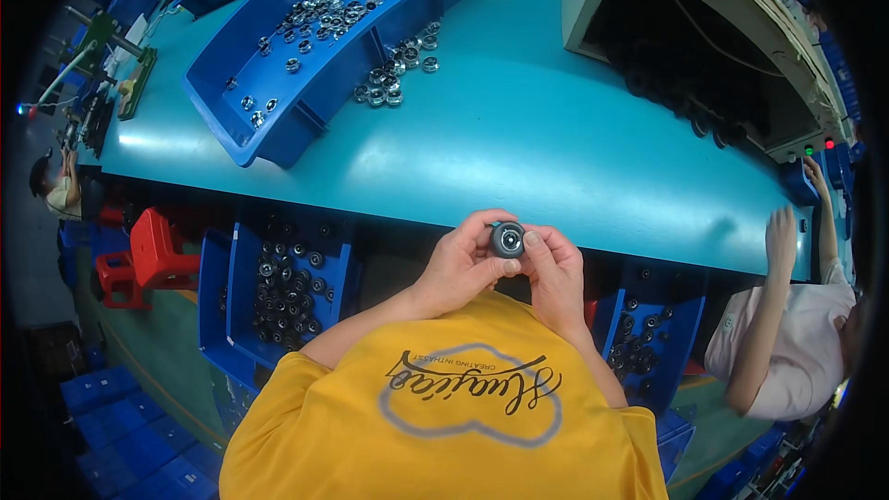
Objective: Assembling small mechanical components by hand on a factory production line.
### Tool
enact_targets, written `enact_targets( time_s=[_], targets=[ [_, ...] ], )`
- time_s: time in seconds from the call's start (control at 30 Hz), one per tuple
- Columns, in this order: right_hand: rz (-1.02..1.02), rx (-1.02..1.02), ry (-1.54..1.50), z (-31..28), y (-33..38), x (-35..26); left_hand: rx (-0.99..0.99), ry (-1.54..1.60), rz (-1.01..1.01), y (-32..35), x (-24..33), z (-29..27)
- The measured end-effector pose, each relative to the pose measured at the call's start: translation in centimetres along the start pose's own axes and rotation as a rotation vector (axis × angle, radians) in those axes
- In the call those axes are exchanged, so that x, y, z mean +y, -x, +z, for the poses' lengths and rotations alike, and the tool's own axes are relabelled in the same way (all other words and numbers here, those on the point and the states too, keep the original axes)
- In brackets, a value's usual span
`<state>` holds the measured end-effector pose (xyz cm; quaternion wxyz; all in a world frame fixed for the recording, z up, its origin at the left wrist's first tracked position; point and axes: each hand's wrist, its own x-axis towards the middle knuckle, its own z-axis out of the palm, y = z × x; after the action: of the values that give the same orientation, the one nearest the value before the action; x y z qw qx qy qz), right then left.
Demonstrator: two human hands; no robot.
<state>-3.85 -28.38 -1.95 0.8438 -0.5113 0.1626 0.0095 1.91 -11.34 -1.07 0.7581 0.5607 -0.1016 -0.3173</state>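
Between my two hands, just over the table's near edge, is a small black toy wheel [507,239] with a silvery hub facing up. My left hand [459,264] grips its left side, fingers behind and thumb below. From the right, the thumb and fingers of my right hand [553,270] pinch its rim. On the teal table [472,171] beyond, a blue bin [278,120] holds many loose chrome hubs [324,18], and a further cluster of chrome hubs [394,74] lies against its right side.
Blue bins of black wheels stand below the table at my left [241,306] and right [607,315]. A grey machine with a dark opening [579,0] holds black wheels at the far right. A co-worker [787,343] reaches in at right. Red stools [157,245] stand left.
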Motion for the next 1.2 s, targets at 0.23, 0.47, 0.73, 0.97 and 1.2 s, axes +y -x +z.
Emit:
enact_targets(
  time_s=[0.23, 0.47, 0.73, 0.97, 1.2],
  targets=[
    [-0.027, 0.066, 0.081, 0.1, 0.0, -0.3, -0.096, -0.377, 0.149, -0.3, -0.3, -1.0],
    [-0.040, 0.046, 0.160, 0.4, 0.0, -0.4, -0.052, -0.079, -0.048, -0.3, -0.2, -0.5],
    [-0.052, 0.010, 0.159, 0.4, -0.1, 0.3, -0.074, -0.023, -0.102, -0.4, 0.2, -1.5],
    [0.006, 0.011, 0.031, -0.1, -0.5, 0.1, -0.136, 0.139, -0.100, -0.7, 0.4, -1.2],
    [-0.007, -0.002, 0.050, -0.2, -0.5, 0.3, -0.101, 0.134, -0.083, -0.8, 0.3, -1.1]
  ],
)
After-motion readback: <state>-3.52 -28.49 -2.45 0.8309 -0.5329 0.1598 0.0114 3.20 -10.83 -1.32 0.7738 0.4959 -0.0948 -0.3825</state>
